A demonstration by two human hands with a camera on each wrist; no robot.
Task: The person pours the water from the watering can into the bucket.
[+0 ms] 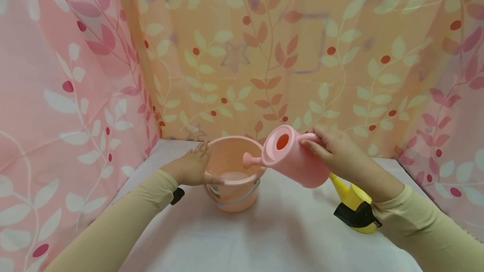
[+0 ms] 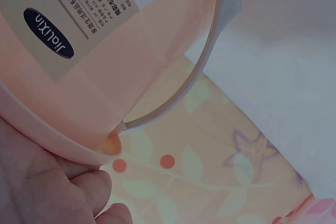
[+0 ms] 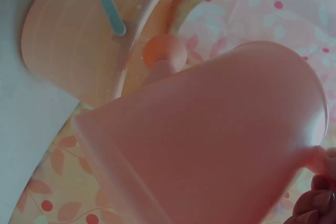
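I see the pink watering can [image 1: 302, 165] just right of centre in the head view, lifted off the worktop [image 1: 287, 238] and tipped so its top leans towards 10 o'clock. The right hand [image 1: 327, 144] has a closed grip, fingers curled round the can's handle on its 2 o'clock side. The spout runs out towards 9 o'clock, its round rose [image 1: 249, 160] over the mouth of the peach bucket [image 1: 236, 200]; whether spout and rim touch, I can't quite tell from here.

The bucket stands upright at the can's 8 o'clock, its grey bail [image 1: 242, 202] hanging across the front. At the bucket's 10 o'clock I have the left hand [image 1: 190, 167], grip spread wide, fingers fairly straight against the rim and thumb laid along its near edge. The left wrist view shows me a printed label [image 2: 68, 19] on the bucket's wall.

Towards 4 o'clock from the pink can, a yellow watering can [image 1: 345, 192] stands partly behind the right wrist's black strap [image 1: 355, 215].
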